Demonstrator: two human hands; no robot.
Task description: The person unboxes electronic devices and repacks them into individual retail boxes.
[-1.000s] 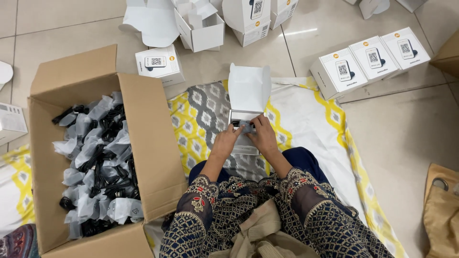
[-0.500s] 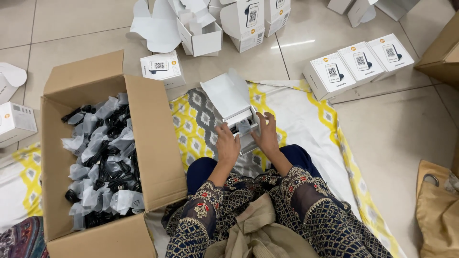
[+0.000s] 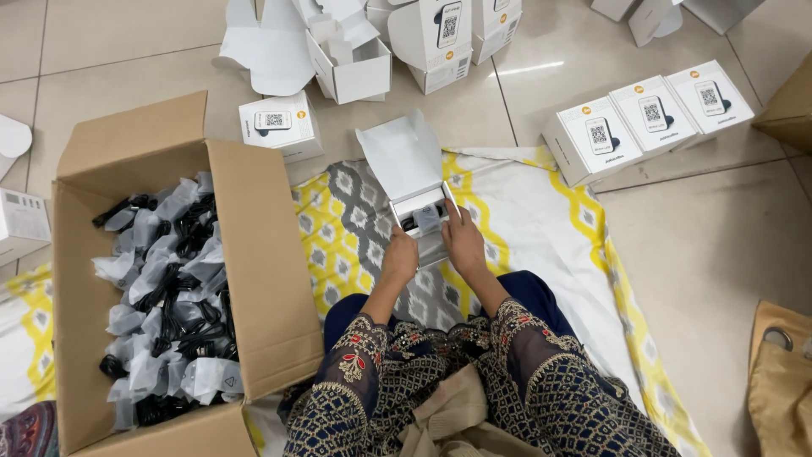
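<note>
A small white carton [image 3: 416, 182] with its lid flipped up rests on the yellow and grey patterned cloth [image 3: 338, 228] in front of my knees. My left hand [image 3: 399, 256] grips the carton's near left side. My right hand [image 3: 463, 239] holds its right side, fingers reaching over the open top. A dark bagged item shows inside the carton. To my left stands a big cardboard box [image 3: 254, 254] filled with several black cables in clear bags [image 3: 165, 296].
A row of three closed white cartons [image 3: 647, 114] sits on the tile floor at the right. One closed carton [image 3: 277, 127] and several open, empty ones [image 3: 351, 59] lie behind. A tan bag [image 3: 782, 381] is at the lower right.
The view has drifted, so the carton now sits more to the centre. Both hands stay on it, and the lid has tilted back to the left.
</note>
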